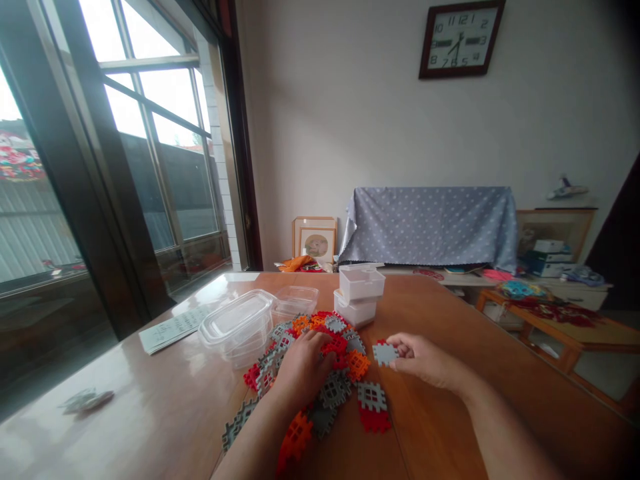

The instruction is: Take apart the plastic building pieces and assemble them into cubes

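My left hand (309,360) rests on a heap of notched plastic building tiles in red, orange and grey. Its thumb stands apart from the curved fingers, over red tiles (339,349) at the heap's middle. My right hand (417,359) pinches a grey building tile (385,355) just right of the heap, with a bit of red showing behind it. Nearer to me, a grey windowed tile (372,396) lies against a red tile (375,420). An orange windowed tile (358,365) sits at the heap's right edge, and another orange tile (296,437) lies beside my left forearm.
Behind the heap stand two stacked white plastic boxes (361,283). Clear plastic containers (237,320) are to the left, beside a printed sheet (173,328). A small crumpled packet (87,400) lies at the far left of the wooden table (430,433).
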Motion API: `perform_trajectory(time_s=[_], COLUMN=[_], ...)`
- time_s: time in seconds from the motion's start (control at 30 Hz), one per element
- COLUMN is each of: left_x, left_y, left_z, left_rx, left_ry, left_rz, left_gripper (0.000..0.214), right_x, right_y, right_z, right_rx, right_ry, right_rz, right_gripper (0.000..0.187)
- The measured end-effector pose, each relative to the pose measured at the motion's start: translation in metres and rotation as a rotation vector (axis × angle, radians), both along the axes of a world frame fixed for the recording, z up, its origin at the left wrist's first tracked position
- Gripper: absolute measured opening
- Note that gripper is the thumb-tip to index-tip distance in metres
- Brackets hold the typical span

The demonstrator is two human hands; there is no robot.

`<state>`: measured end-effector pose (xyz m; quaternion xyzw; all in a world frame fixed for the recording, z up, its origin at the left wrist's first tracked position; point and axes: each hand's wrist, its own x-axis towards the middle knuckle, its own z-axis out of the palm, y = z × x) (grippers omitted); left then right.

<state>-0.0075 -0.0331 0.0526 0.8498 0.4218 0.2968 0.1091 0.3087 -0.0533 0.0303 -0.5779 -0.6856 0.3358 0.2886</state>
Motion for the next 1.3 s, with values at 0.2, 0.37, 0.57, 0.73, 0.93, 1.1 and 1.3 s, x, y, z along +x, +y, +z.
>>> perform_trajectory(time_s=[0.2, 0.37, 0.57, 0.73, 0.93, 1.1, 1.3], left_x=[-0.001, 0.000, 0.002, -0.003, -0.020, -0.032, -0.041], left_y=[0.000, -0.002, -0.004, -0.001, 0.013, 0.022, 0.026], left_z=[0.001, 0.003, 0.006, 0.006, -0.003, -0.010, -0.009], left_rx=[0.016, 0.007, -0.018, -0.021, -0.057, -0.108, -0.139], left_ry=[0.025, 0.038, 0.035, 0.007, -0.135, -0.216, -0.243], left_rz=[0.015, 0.015, -0.005, 0.099, 0.297, 0.415, 0.423], left_gripper=[0.018, 0.020, 0.019, 0.017, 0.022, 0.022, 0.023], right_x=[0.002, -0.001, -0.002, -0.007, -0.032, -0.052, -0.062], right_y=[-0.009, -0.012, -0.017, -0.015, -0.014, -0.010, -0.002], right_z=[0.003, 0.006, 0.011, 0.010, 0.005, -0.004, -0.016], right_rx=[-0.139, -0.175, -0.208, -0.183, -0.166, -0.111, -0.083], right_ry=[-0.076, -0.054, -0.020, -0.003, -0.033, -0.022, -0.073], right_rz=[0.080, 0.085, 0.116, 0.128, 0.176, 0.215, 0.187], right_gripper=[0.033, 0.037, 0.030, 0.035, 0.037, 0.048, 0.069])
